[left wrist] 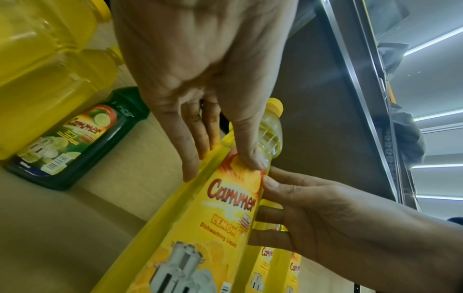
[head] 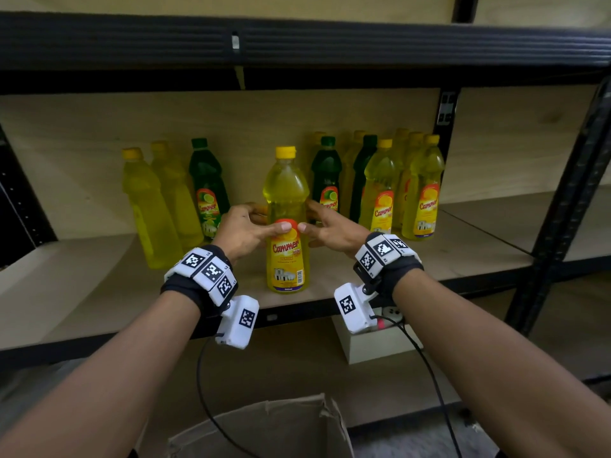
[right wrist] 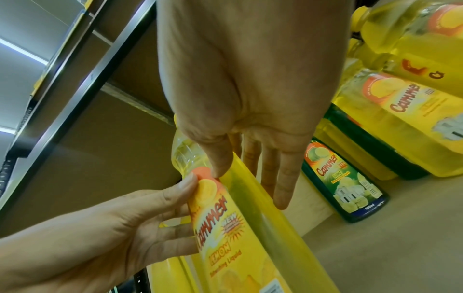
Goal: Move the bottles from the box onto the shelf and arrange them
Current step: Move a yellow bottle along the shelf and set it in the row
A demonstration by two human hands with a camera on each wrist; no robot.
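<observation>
A yellow bottle with a yellow cap and a "Cammer" lemon label stands upright near the front of the wooden shelf board. My left hand holds its left side and my right hand holds its right side. Both thumbs press the top of the label and the fingers reach round the back. The left wrist view shows my left hand on the yellow bottle. In the right wrist view my right hand grips the same bottle. The open cardboard box lies below; its inside is hidden.
Behind on the left stand two yellow bottles and a green one. A tight group of yellow and green bottles fills the back right. The upper shelf beam hangs low overhead. A black upright bounds the right.
</observation>
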